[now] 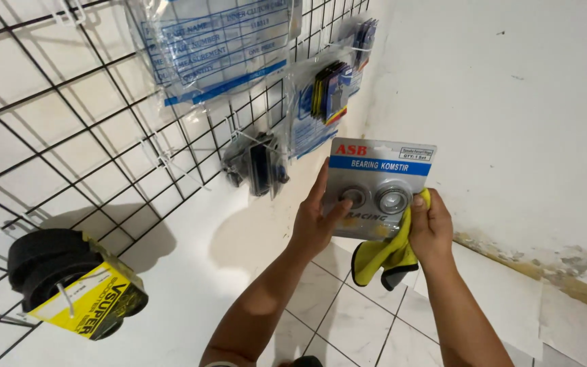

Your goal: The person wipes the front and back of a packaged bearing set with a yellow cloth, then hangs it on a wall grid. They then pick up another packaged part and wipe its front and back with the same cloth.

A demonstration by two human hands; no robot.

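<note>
Black rubber parts are hung on the wire grid, while the grey blister card of bearings is pinched upright by the left hand for wiping, and the yellow cloth is clenched against it by the right hand.

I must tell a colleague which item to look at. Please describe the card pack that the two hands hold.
Right of the black wire grid, before the white wall, the left hand and right hand hold a grey card pack. Unlike the hanging plastic bags, it has a blue stripe and two round metal rings.
</note>
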